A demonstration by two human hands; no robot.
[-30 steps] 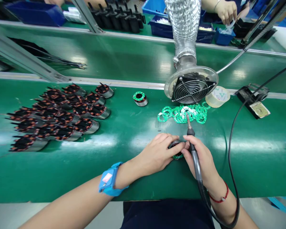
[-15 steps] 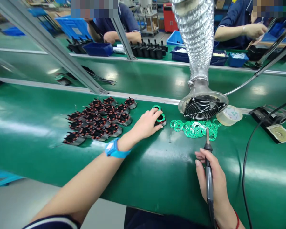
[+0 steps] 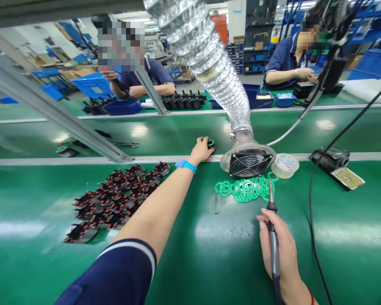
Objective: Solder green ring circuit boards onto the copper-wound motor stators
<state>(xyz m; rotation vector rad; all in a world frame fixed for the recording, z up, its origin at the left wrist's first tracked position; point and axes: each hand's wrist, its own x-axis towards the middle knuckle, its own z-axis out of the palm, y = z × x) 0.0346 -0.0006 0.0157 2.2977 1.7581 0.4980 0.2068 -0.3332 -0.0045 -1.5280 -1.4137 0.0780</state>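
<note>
My left hand (image 3: 200, 151) reaches forward past the metal rail, its fingers closed round a motor stator (image 3: 211, 146) topped with a green ring board. Whether the stator rests on the green surface behind the rail I cannot tell. In my right hand (image 3: 284, 243) is a soldering iron (image 3: 274, 241), held like a pen with its tip pointing up and away. Just beyond that tip lies a heap of green ring boards (image 3: 246, 190). To the left, several copper-wound stators (image 3: 82, 232) stand grouped on the green table, partly behind my left arm.
A fume fan (image 3: 251, 165) hangs over the boards on a silver duct (image 3: 222, 76). Right of it are a tape roll (image 3: 285, 166) and an iron stand (image 3: 332, 159). A black cable (image 3: 311, 212) runs down the right side. Co-workers sit across the line.
My left hand has carried the stator from the table forward to the rail and beyond it. The view has tilted upward. My right hand still holds the soldering iron.
</note>
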